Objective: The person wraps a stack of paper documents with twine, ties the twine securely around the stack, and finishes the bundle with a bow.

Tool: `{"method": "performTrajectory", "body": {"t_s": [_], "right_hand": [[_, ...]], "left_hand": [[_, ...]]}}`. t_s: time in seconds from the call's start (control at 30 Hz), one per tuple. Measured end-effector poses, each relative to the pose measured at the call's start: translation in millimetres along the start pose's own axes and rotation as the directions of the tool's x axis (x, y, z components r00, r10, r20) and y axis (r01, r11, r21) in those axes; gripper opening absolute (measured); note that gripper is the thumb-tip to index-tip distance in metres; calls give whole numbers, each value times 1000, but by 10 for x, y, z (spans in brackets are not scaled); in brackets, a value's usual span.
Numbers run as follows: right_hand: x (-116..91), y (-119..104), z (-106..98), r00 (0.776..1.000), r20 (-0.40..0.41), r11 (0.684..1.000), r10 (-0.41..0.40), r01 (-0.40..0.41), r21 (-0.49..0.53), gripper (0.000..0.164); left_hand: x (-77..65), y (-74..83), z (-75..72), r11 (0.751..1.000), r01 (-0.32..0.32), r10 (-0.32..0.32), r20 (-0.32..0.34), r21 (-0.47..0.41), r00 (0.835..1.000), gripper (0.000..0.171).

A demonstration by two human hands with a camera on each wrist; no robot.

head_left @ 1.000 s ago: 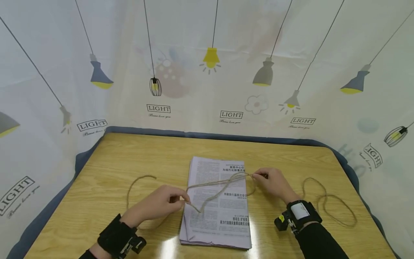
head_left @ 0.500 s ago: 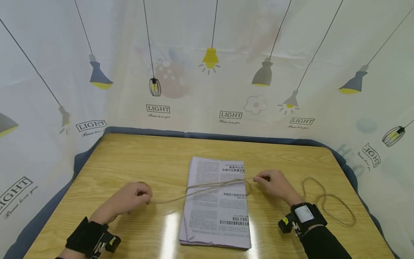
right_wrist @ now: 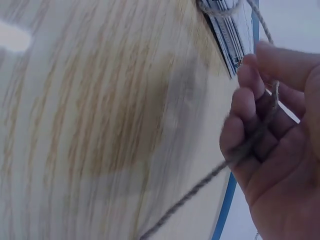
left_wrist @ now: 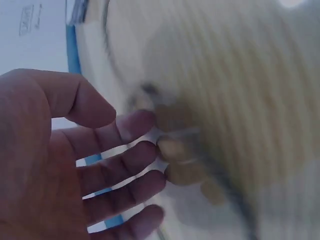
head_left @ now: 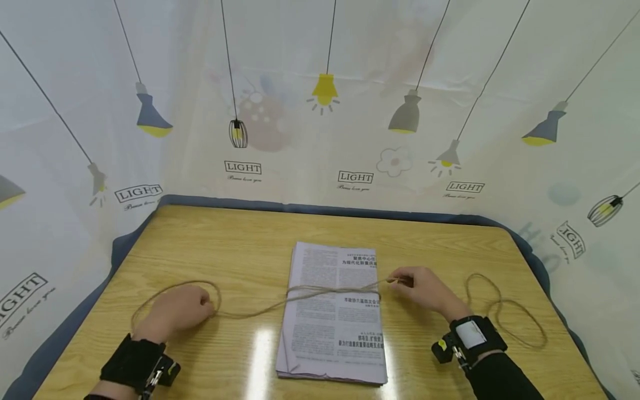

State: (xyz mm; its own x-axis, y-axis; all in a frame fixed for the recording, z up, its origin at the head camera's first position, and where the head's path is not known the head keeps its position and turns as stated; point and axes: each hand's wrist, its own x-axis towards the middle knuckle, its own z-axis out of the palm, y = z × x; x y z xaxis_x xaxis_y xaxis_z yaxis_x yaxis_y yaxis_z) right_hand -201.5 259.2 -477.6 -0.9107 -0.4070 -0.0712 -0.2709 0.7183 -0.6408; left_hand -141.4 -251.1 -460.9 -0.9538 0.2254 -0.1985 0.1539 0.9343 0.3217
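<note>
A folded stack of newspapers lies on the table, with brown twine crossing its upper face from side to side. Just right of the stack, my right hand pinches the twine between thumb and forefinger; in the right wrist view the twine runs across its curled fingers. My left hand is low over the table, left of the stack, beside the twine's left length. The left wrist view has its thumb apart from the loosely bent fingers, their tips close to blurred twine.
A loose tail of twine loops on the wooden table beyond the right wrist. Another length curves around the left hand. A white curtain printed with lamps rises behind the table's far edge.
My left hand drew the twine leftward off the stack, then its fingers let go. The crossing over the newspapers lies flatter. My right hand has barely moved, still pinching the twine.
</note>
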Motion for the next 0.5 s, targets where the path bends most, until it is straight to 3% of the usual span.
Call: {"method": "performTrajectory", "body": {"t_s": [0.13, 0.23, 0.33, 0.5], "right_hand": [[5, -63, -6, 999, 36, 999, -27, 26, 30, 21], [24, -130, -7, 999, 32, 999, -16, 14, 52, 17], [55, -183, 8, 1000, 18, 998, -6, 5, 60, 10], [98, -192, 53, 999, 17, 999, -39, 39, 35, 7]], "left_hand": [[133, 364, 33, 998, -47, 51, -107, 43, 993, 17], [247, 718, 148, 994, -105, 104, -137, 5, 985, 24], [337, 1006, 324, 987, -160, 156, -119, -26, 981, 23], [386, 1182, 535, 974, -225, 219, -234, 1, 947, 21]]}}
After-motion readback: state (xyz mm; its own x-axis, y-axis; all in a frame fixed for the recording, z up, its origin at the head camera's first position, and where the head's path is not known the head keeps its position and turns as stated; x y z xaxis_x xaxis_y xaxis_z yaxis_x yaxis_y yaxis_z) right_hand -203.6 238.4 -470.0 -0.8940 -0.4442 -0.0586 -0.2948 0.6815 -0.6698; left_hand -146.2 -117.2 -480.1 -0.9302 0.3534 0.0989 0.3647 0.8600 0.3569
